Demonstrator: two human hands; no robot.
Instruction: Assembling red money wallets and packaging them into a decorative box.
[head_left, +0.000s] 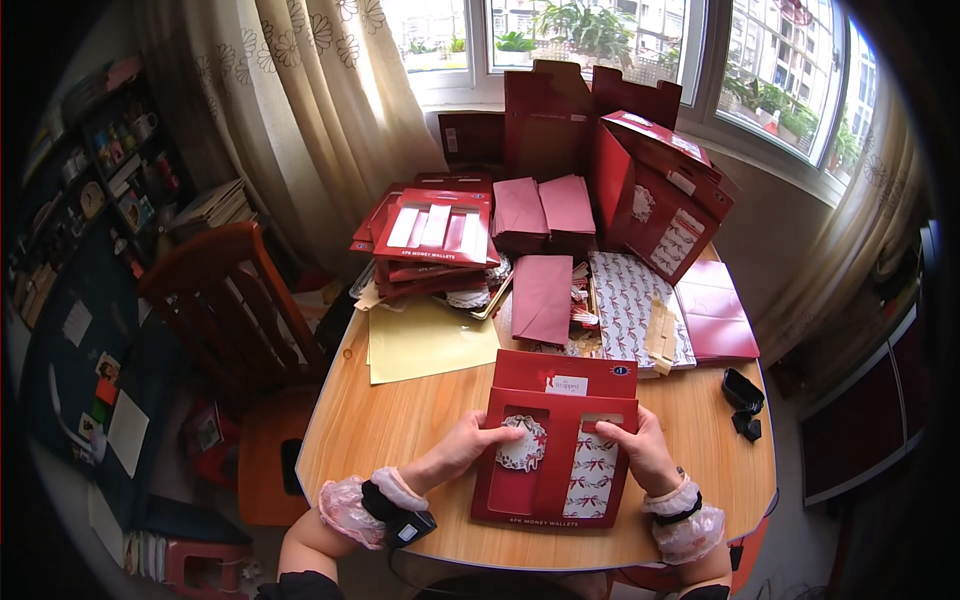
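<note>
Near the front edge of the light wooden oval table (400, 420) I see the flat red cardboard wallet pack with two cut-out windows (560, 450), lying face up between both hands. Its long axis runs away from me, slightly tilted, top flap toward the far clutter, bottom edge close to the table rim.

My left hand (470, 440) comes in from the left side of the pack; fingers are curled, tips pressed on the round white wreath-pattern card (523, 445) showing in the left window. My right hand (640, 450) is on the right side, thumb and fingers pinched at the top of the right window, where a white card with red bow pattern (592, 478) sits. Both hands are in contact, so neither is nearer; each covers its own window. I can't tell whether the right fingers are gripping the pack edge or the insert.

Behind the pack: a pale yellow paper sheet (425, 340), a stack of matching red window packs (432, 235), loose maroon envelopes (542, 295), a patterned wrapping sheet (625, 300), and upright red display cartons (650, 190) by the window. Small black clips (742, 395) sit to the right, well apart.
</note>
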